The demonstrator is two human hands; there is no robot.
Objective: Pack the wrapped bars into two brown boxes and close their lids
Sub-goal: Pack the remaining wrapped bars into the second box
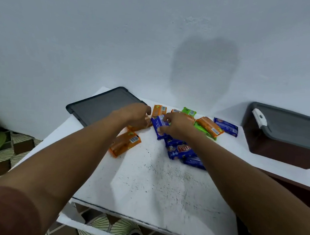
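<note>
Both hands over the pile of wrapped bars at the far middle of the white scuffed bench [164, 187].
- right hand [179, 127]: thumb and fingers pinching a blue wrapped bar [159, 126], lifted at one end above the pile.
- left hand [138, 116]: fingers curled down just beside that bar, over an orange one; blurred, can't tell if it grips anything.
- loose bars: orange wrapped bar [125, 145] nearest the left edge, blue wrapped pair [179, 148] under the right wrist, green wrapped bar [188, 111] toward the far edge, another blue bar [226, 126] furthest right.
- brown plastic box with grey lid [283, 138]: far right corner, lid on, well apart from the pile.
- dark grey flat rectangular lid [100, 106]: far left corner, lying flat, just beside the left hand.
</note>
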